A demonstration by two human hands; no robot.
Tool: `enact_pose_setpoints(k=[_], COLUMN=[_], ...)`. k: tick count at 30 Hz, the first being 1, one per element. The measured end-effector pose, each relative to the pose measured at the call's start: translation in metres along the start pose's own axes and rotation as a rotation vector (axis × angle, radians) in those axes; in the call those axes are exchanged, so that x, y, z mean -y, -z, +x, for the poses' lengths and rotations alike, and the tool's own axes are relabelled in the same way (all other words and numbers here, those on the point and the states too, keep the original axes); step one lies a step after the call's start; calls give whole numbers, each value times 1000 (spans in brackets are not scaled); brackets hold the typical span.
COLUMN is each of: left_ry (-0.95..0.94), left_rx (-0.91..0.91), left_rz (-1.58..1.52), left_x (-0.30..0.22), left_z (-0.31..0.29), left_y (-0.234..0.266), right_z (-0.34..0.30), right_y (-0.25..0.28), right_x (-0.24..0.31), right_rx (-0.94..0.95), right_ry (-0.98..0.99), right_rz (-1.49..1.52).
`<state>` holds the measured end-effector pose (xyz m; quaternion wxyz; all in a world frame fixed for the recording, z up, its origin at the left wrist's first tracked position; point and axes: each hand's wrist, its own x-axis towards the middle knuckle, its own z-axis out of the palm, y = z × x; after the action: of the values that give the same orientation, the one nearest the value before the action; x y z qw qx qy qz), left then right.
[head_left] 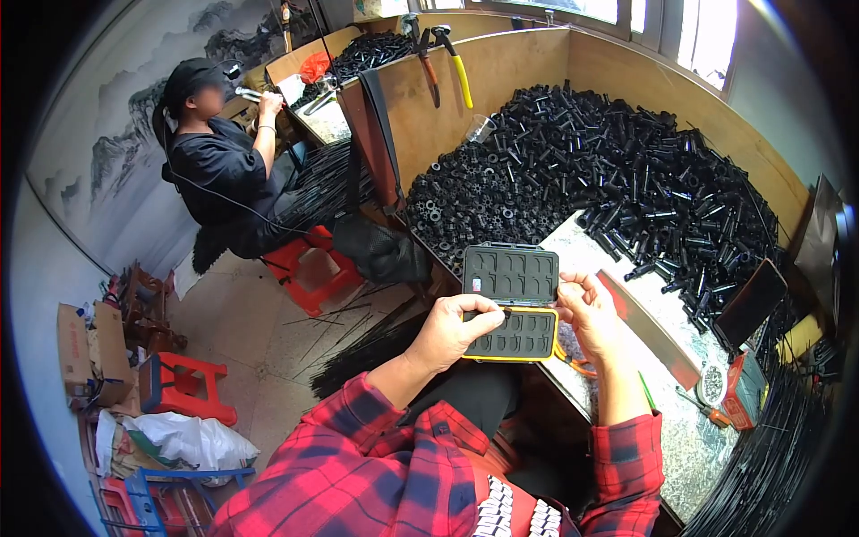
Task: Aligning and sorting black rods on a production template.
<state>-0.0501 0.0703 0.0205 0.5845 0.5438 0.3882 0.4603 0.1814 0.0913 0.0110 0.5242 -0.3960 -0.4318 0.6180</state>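
A small memory card case (510, 356) lies open in front of me, its black lid tilted up and its base edged in yellow. Dark foam with several cut-out slots fills both halves. A small red-and-white mark (476, 285) shows in the lid's lower left corner. My left hand (450, 333) reaches over the base's left side, thumb and forefinger pinched together near the hinge. Whatever is between those fingertips is too small to make out. Closed on the case's right edge near the hinge is my right hand (589, 315).
Black plastic tubular parts (626, 170) and small ring-like parts (465, 201) are heaped on the walled worktable (573, 237). Pliers (461, 72) hang on its partition. A screwdriver (716, 415) lies at right beside long black rods (769, 456). Another person (219, 148) sits at left near red stools (313, 268).
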Motion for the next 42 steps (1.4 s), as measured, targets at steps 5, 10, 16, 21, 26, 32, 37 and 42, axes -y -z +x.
enact_pose_setpoints(k=[5,10,16,21,26,32,37,42], left_ry=[-31,-22,-143,-196,-229,-166,-113,-58], left_rx=[-39,-77,-142,-208,-335,-381,-351,-285], left_rz=[35,74,227,311,286,108,100,24], left_x=[-5,-17,-28,-34,-26,-15,-2,2], left_z=[-10,-27,-52,-66,-80,-95,-102,-107], left_y=[12,31,58,77,91,90,82,72], right_z=[-2,-4,-3,-12,-46,-90,-90,-85], right_y=[-6,-4,-10,-13,-66,-150,-175,-173], right_x=[4,4,1,-5,-7,-37,-46,-46], right_rx=[5,-14,-98,-146,-71,184,118,89], right_ry=[8,17,201,409,689,124,-162,-145], right_rz=[7,-91,-289,-546,-884,-421,-94,54])
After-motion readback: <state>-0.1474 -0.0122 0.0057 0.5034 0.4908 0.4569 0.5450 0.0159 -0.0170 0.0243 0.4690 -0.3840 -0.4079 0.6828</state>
